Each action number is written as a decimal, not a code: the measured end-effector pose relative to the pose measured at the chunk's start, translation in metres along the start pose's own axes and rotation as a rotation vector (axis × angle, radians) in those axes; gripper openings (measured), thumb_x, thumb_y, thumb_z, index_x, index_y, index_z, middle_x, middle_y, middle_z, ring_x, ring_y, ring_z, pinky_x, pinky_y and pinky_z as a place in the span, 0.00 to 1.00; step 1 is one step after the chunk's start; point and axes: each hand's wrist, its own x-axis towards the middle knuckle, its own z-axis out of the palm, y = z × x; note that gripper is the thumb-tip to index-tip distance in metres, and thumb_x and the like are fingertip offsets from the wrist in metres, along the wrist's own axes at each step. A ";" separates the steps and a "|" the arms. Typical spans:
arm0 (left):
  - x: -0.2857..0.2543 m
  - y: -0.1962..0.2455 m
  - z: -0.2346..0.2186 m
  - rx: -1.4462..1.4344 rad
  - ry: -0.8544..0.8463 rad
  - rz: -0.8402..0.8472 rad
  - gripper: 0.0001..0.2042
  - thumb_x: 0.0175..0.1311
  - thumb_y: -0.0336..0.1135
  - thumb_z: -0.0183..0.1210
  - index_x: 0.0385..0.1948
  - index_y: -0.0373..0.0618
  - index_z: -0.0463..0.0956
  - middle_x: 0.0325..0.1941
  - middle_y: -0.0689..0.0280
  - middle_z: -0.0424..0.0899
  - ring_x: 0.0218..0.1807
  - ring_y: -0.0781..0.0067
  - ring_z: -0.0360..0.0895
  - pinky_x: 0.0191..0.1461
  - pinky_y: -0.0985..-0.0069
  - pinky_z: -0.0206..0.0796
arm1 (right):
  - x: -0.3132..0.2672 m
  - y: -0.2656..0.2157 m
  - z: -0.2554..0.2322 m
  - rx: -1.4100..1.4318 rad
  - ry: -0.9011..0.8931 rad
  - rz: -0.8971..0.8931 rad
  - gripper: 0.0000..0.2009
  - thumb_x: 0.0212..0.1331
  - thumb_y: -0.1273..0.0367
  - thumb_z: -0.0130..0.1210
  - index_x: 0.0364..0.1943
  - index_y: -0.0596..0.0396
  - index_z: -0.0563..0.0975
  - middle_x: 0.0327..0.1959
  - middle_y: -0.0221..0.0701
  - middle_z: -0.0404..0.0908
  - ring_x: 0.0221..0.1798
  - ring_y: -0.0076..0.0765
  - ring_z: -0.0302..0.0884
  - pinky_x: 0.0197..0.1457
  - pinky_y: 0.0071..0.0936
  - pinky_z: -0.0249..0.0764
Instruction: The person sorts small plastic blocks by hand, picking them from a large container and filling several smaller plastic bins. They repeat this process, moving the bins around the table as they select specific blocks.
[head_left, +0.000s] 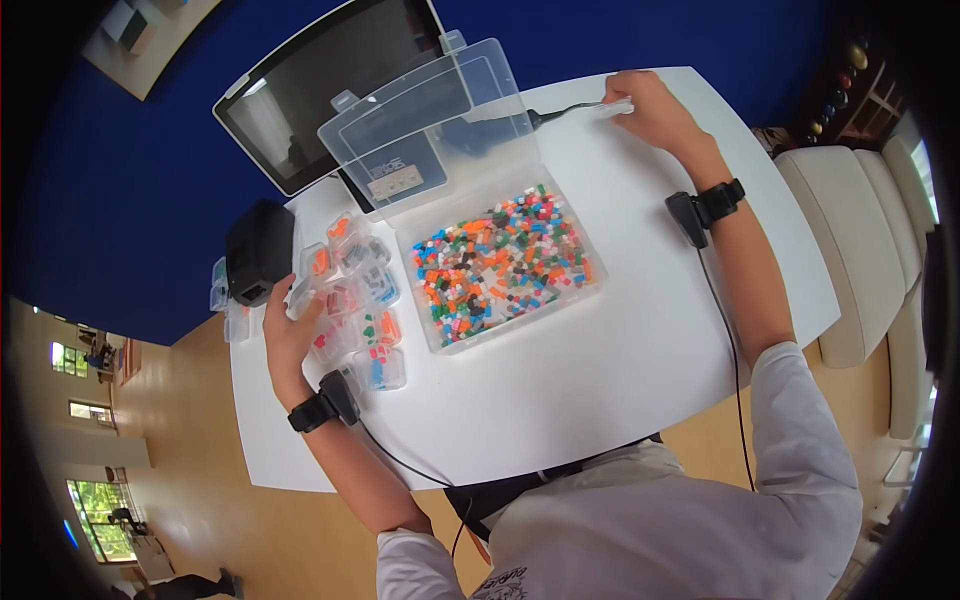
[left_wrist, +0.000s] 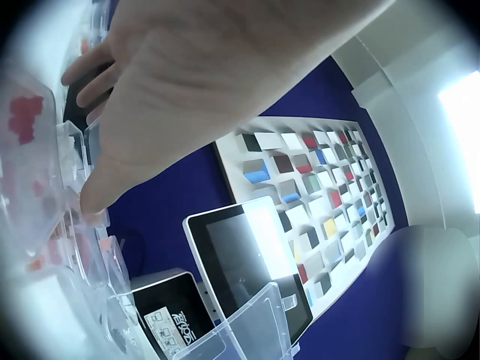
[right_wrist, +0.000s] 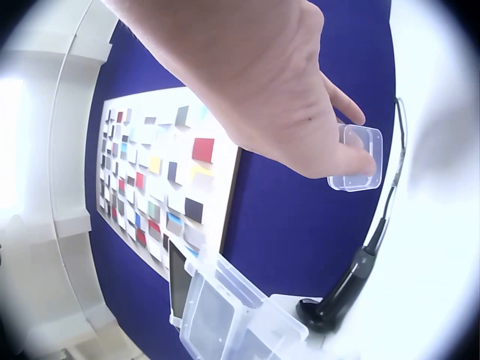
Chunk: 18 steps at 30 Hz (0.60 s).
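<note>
My right hand (head_left: pixel 655 110) is out over the far right of the white table, pinching a small clear plastic box (right_wrist: pixel 367 142) between thumb and fingers. No coloured pieces show inside it. At the left, my left hand (head_left: pixel 292 335) reaches among the small boxes, its thumb and fingers on either side of a small clear box (head_left: pixel 300 292); the hand partly hides that box. Around it stand several small clear boxes (head_left: pixel 375 370) with pink, orange, blue and green pieces. Between the hands sits a large clear bin (head_left: pixel 470 345) of tiny mixed coloured bricks (head_left: pixel 500 265), its lid (head_left: pixel 490 80) raised.
A black device (head_left: pixel 260 250) stands just beyond my left hand. Behind the bin is a dark-screened monitor (head_left: pixel 330 90). A black handheld scanner (right_wrist: pixel 345 289) with a cable lies beyond the lid. The white table (head_left: pixel 600 380) ends near my body; a pale sofa (head_left: pixel 850 250) adjoins its right side.
</note>
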 end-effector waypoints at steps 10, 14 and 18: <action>0.009 -0.016 0.003 0.044 0.141 -0.063 0.14 0.72 0.39 0.77 0.55 0.46 0.92 0.45 0.56 0.95 0.44 0.65 0.90 0.51 0.64 0.82 | -0.013 0.019 0.011 -0.034 -0.300 0.206 0.23 0.51 0.70 0.83 0.52 0.53 0.85 0.62 0.41 0.90 0.67 0.55 0.87 0.70 0.48 0.83; 0.014 -0.026 -0.004 0.028 0.227 -0.008 0.12 0.74 0.37 0.76 0.51 0.42 0.92 0.39 0.58 0.94 0.40 0.67 0.90 0.46 0.67 0.81 | -0.015 0.016 0.006 -0.038 -0.348 0.237 0.29 0.48 0.68 0.84 0.57 0.52 0.84 0.64 0.43 0.89 0.68 0.56 0.87 0.70 0.47 0.83; 0.011 0.005 -0.008 -0.035 0.374 0.058 0.08 0.76 0.34 0.74 0.45 0.38 0.90 0.35 0.61 0.93 0.31 0.71 0.88 0.39 0.71 0.80 | -0.015 0.014 0.006 0.025 -0.380 0.310 0.26 0.51 0.72 0.81 0.56 0.53 0.83 0.62 0.43 0.88 0.70 0.55 0.84 0.74 0.46 0.80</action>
